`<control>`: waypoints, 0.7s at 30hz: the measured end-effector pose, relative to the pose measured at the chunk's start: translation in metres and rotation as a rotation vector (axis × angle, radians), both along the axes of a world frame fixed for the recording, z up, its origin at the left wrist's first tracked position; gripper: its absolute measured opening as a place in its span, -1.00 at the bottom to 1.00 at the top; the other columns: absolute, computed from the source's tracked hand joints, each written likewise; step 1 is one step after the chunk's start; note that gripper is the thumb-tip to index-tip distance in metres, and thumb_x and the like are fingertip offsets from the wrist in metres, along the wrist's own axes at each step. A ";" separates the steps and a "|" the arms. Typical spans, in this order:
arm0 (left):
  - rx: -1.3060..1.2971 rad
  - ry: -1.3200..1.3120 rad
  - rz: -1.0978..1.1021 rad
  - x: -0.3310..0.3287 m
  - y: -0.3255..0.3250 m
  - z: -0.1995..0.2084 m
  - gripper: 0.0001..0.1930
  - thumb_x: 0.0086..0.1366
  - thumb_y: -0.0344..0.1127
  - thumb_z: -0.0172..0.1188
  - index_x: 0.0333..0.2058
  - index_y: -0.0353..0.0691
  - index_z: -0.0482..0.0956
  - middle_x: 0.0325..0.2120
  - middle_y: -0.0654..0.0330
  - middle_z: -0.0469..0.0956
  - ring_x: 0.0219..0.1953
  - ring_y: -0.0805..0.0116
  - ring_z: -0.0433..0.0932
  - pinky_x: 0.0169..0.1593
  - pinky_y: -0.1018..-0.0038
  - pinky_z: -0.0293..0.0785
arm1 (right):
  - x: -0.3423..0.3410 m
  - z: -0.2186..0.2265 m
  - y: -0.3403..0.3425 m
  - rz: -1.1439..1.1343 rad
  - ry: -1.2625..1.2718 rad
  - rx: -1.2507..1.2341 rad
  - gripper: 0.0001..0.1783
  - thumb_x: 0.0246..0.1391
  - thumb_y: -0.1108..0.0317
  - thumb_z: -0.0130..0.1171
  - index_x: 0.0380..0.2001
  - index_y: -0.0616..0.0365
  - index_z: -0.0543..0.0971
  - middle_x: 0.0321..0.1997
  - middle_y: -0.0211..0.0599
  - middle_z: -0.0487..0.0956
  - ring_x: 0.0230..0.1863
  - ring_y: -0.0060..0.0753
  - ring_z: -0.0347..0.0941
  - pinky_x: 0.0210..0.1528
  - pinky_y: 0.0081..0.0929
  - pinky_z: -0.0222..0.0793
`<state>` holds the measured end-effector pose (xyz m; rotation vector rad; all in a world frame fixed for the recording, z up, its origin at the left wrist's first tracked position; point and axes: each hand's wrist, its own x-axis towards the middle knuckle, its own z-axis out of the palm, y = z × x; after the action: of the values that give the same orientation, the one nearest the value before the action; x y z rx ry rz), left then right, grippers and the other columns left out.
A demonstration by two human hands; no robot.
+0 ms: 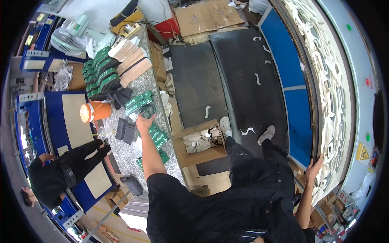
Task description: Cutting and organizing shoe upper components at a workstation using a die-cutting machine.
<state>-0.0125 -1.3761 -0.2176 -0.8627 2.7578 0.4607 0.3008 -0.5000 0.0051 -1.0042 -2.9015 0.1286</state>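
Observation:
My left hand (144,123) is over the speckled stone-topped counter (139,188), its thumb and fingers apart. Just beyond the fingertips are a green block with pale handwriting (139,103) and a dark looped piece (149,110). More green marked pieces (159,135) lie beside my wrist and forearm. On the other side, my right hand (313,169) rests with extended fingers on the edge of a long machine bed. Cream sheet material (330,93), full of cut-out shapes, covers that bed. I see nothing held in either hand.
An open carton (203,160) of cream cut pieces stands by my feet. Stacked green-and-black blocks (101,75), brown cardboard pieces (135,67), black blocks (125,130) and an orange jug (96,111) occupy the counter. White scraps (248,130) dot the dark floor mats. Another person (60,174) stands far left.

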 end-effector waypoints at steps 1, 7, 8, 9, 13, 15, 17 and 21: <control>-0.088 -0.051 0.081 -0.017 0.038 -0.011 -0.03 -0.14 0.31 0.64 0.17 -0.21 0.63 0.08 -0.16 0.64 0.12 -0.17 0.64 0.18 0.13 0.60 | 0.008 0.008 -0.001 -0.008 -0.009 0.042 -0.32 0.31 0.55 0.17 0.45 0.31 0.26 0.33 0.23 0.38 0.34 0.35 0.33 0.43 -0.03 0.23; -0.212 -0.053 0.207 -0.050 0.062 -0.055 -0.10 -0.13 0.54 0.50 -0.02 -0.12 0.78 0.00 -0.08 0.70 0.10 -0.13 0.65 0.08 -0.01 0.63 | 0.020 0.001 0.008 0.062 -0.024 0.054 -0.17 0.25 0.42 0.34 0.50 0.26 0.21 0.42 0.20 0.36 0.43 0.31 0.29 0.50 -0.04 0.19; -0.176 0.036 0.248 -0.046 0.056 -0.064 -0.14 -0.15 0.51 0.53 -0.11 -0.16 0.80 -0.13 -0.08 0.74 -0.02 -0.12 0.70 0.03 -0.02 0.65 | 0.010 -0.003 0.008 0.080 -0.009 0.040 -0.14 0.22 0.40 0.38 0.50 0.26 0.22 0.42 0.20 0.37 0.43 0.30 0.30 0.50 -0.04 0.19; -0.254 0.060 0.107 -0.036 0.037 -0.069 -0.17 -0.16 0.48 0.56 -0.22 -0.24 0.81 -0.24 -0.14 0.75 -0.17 -0.14 0.72 -0.08 -0.06 0.66 | 0.000 -0.006 0.013 0.068 -0.001 -0.045 -0.10 0.18 0.35 0.43 0.50 0.26 0.23 0.43 0.20 0.39 0.44 0.30 0.29 0.51 -0.03 0.18; 0.016 0.167 0.143 -0.035 0.075 -0.054 -0.16 -0.18 0.43 0.60 -0.62 -0.45 0.63 -0.56 -0.07 0.67 -0.58 0.04 0.53 -0.35 -0.02 0.55 | -0.031 -0.005 0.006 0.040 0.037 -0.031 -0.07 0.00 0.24 0.53 0.39 0.27 0.34 0.29 0.15 0.46 0.32 0.23 0.37 0.42 0.00 0.28; -0.090 0.229 -0.017 -0.046 0.157 -0.024 -0.22 -0.06 0.35 0.60 -0.58 -0.48 0.66 -0.57 -0.04 0.67 -0.56 0.03 0.56 -0.33 -0.01 0.54 | -0.040 0.019 -0.013 -0.072 0.149 0.097 -0.20 -0.06 0.27 0.54 0.27 0.15 0.46 0.26 0.09 0.46 0.32 0.21 0.35 0.39 0.07 0.27; 0.260 0.425 -0.080 -0.029 0.216 0.002 -0.32 0.04 0.18 0.63 -0.42 -0.50 0.70 -0.52 -0.04 0.70 -0.50 0.14 0.50 -0.27 0.11 0.53 | -0.061 0.044 -0.033 0.027 0.212 0.104 -0.28 -0.05 0.29 0.53 0.23 0.00 0.52 0.29 0.04 0.45 0.34 0.20 0.35 0.40 0.13 0.25; 1.268 0.140 -0.360 0.012 0.443 0.094 -0.81 0.21 -0.47 0.52 -0.26 -0.30 0.66 -0.38 0.39 0.56 -0.34 0.57 0.42 -0.26 0.53 0.39 | -0.076 0.076 -0.058 0.308 0.243 -0.424 -0.23 0.03 0.17 0.53 0.28 0.11 0.47 0.32 0.03 0.44 0.38 0.20 0.34 0.43 0.00 0.32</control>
<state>-0.0005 -0.9326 -0.1232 -0.0024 1.9397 1.8669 0.2250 -0.5582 0.0815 -0.5168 -2.8302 0.8475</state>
